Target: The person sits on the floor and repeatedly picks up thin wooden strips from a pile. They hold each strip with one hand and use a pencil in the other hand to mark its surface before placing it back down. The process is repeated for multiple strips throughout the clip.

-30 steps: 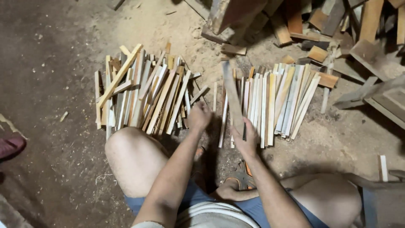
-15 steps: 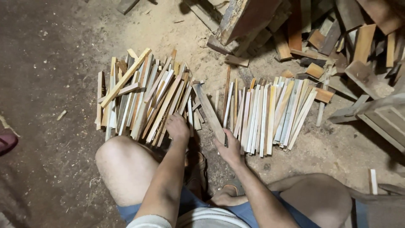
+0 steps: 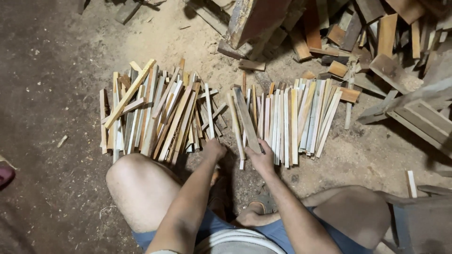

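Seated on a dusty earthen floor (image 3: 56, 94), bare knees spread, 2 hands at work between 2 heaps of thin cut wooden slats.

1. Left hand (image 3: 214, 149): lowered at the near edge of the left heap of pale and brown wooden slats (image 3: 155, 117), fingers curled downward onto the near ends of the slats beside the gap. Whether a slat is actually pinched: cannot tell, fingertips hidden by the back of the hand.

2. Right hand (image 3: 262, 159): closed on the near end of a long, flat, grey-brown wooden slat (image 3: 246, 120). Slat position: lying diagonally over the left margin of the right heap, far end pointing up and to the left, near end under the thumb and fingers.

3. Right heap of pale, whitish wooden slats (image 3: 296, 120): laid side by side, mostly parallel, long axes running away from the body. Left heap: looser, several slats crossed, 1 yellowish slat (image 3: 129, 93) lying diagonally on top.

4. Gap between the 2 heaps: narrow strip of bare floor directly ahead of the body, hands on either side of it.

5. Surroundings: pile of thicker brown wooden offcuts and blocks (image 3: 376, 42) at upper right, well apart from the hands; dark upright wooden post (image 3: 254, 21) at top centre; 1 short pale wooden stick (image 3: 411, 183) on the floor near the right knee; sandalled foot (image 3: 256, 211) tucked between the legs.
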